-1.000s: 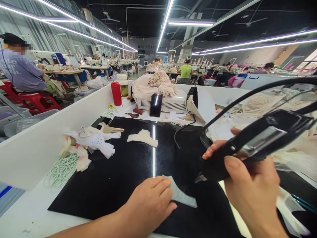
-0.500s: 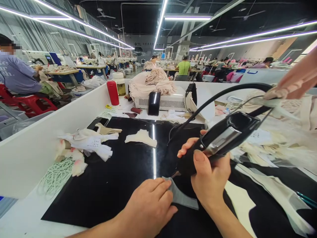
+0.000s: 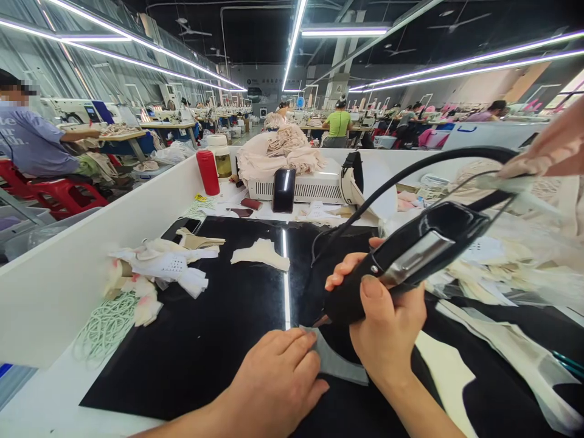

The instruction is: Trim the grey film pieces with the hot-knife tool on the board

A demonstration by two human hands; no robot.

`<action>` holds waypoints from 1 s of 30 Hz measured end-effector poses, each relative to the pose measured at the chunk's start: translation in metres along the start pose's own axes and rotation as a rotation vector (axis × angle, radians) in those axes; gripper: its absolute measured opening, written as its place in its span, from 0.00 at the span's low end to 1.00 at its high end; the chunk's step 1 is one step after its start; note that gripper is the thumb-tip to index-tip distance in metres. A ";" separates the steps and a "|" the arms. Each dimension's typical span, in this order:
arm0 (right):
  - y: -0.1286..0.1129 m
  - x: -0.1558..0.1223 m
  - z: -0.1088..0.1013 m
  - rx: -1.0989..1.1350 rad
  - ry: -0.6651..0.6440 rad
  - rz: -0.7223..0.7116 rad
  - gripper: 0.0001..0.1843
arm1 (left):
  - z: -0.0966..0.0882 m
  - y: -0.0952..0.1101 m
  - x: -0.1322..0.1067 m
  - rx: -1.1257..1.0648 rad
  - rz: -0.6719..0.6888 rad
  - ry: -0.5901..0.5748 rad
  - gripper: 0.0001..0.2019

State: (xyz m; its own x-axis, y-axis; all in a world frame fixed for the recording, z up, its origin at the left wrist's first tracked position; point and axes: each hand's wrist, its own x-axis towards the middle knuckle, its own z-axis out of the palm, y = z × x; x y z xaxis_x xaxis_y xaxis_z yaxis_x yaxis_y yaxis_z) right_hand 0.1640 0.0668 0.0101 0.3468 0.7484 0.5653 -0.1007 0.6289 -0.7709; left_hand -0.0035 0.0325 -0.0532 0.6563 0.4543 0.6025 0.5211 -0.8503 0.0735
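My right hand (image 3: 387, 331) is wrapped around a black corded handheld tool (image 3: 424, 258) with a silver plate on its side. The tool tilts down to the left, its narrow tip close to my left fingertips. My left hand (image 3: 280, 377), fingers bent and held together, pins a sheer grey fabric piece (image 3: 340, 365) on a shiny black mat (image 3: 196, 359). Part of that fabric is hidden under the fingers. On the mat beyond lies a cream fabric piece (image 3: 261, 253). A larger pale cut piece (image 3: 444, 371) is beside my right wrist.
A blurred hand (image 3: 542, 158) at the upper right is near the tool's looping black cord (image 3: 410, 161). Scraps (image 3: 171, 261) and pale green cord (image 3: 107, 322) lie left. A red container (image 3: 207, 173), dark upright phone-like object (image 3: 283, 190) and heaped beige fabric (image 3: 283, 152) stand behind.
Both hands keep almost the same pose, with the tool tip still by the grey fabric. The seated person at the left has stretched an arm forward.
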 end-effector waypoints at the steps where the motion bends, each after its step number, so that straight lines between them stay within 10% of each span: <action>1: -0.001 0.000 0.001 0.015 -0.009 0.007 0.20 | 0.000 0.000 0.000 -0.003 0.000 -0.001 0.14; 30: -0.007 0.002 0.001 0.048 -0.004 0.051 0.21 | -0.003 0.004 0.004 -0.002 -0.016 -0.011 0.13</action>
State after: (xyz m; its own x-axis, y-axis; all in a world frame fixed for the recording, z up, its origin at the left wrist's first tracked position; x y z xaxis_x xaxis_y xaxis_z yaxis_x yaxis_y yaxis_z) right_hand 0.1641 0.0649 0.0170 0.3359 0.7807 0.5269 -0.1625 0.5991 -0.7840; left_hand -0.0003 0.0306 -0.0485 0.6535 0.4706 0.5928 0.5304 -0.8435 0.0850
